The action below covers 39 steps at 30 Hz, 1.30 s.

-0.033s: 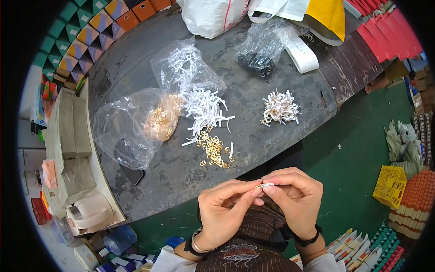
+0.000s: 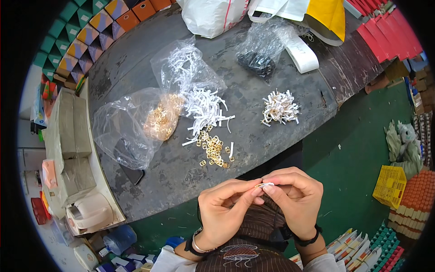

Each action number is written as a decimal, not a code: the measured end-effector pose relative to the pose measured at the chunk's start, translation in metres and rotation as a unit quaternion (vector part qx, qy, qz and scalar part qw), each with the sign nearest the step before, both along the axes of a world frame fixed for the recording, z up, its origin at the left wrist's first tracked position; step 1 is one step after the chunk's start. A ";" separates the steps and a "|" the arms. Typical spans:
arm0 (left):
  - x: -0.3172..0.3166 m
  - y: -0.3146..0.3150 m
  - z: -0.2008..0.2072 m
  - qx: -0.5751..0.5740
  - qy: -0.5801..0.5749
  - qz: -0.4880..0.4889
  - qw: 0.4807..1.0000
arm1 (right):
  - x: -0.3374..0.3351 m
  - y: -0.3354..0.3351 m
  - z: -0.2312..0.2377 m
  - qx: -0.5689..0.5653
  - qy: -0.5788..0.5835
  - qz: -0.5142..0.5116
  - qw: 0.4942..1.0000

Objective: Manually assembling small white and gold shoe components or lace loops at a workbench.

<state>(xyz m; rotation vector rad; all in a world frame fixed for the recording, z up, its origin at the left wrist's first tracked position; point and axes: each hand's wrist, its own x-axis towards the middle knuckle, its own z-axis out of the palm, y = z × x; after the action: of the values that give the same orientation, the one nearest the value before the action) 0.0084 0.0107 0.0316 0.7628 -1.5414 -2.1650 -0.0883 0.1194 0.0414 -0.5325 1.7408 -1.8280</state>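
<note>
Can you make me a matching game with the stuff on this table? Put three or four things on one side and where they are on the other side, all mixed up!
Things:
1. loose gold buckles
2. black pieces
3. finished white bundle pile
4. small white-and-gold piece

Places:
A. pinched between the fingertips of both hands
B. inside a clear bag at the far side of the table
C. alone on the table's right part
D. on the table just below the loose white strips

Pairs: 1-D, 2-B, 3-C, 4-A
</note>
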 end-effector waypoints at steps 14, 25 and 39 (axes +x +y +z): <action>0.004 -0.013 -0.003 0.079 -0.008 -0.056 0.995 | -0.014 0.006 0.000 0.005 -0.022 0.092 0.995; 0.007 -0.017 -0.003 0.132 0.001 -0.114 0.985 | -0.020 0.009 0.007 0.058 0.041 0.111 0.991; 0.002 -0.019 0.002 0.186 -0.009 -0.128 0.974 | -0.018 0.009 0.008 0.044 0.017 0.083 0.995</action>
<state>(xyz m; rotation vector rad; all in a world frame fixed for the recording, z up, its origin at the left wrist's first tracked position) 0.0107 -0.0085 0.0332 0.7257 -1.3176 -2.6928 -0.1062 0.1287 0.0491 -0.6553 1.7361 -1.6280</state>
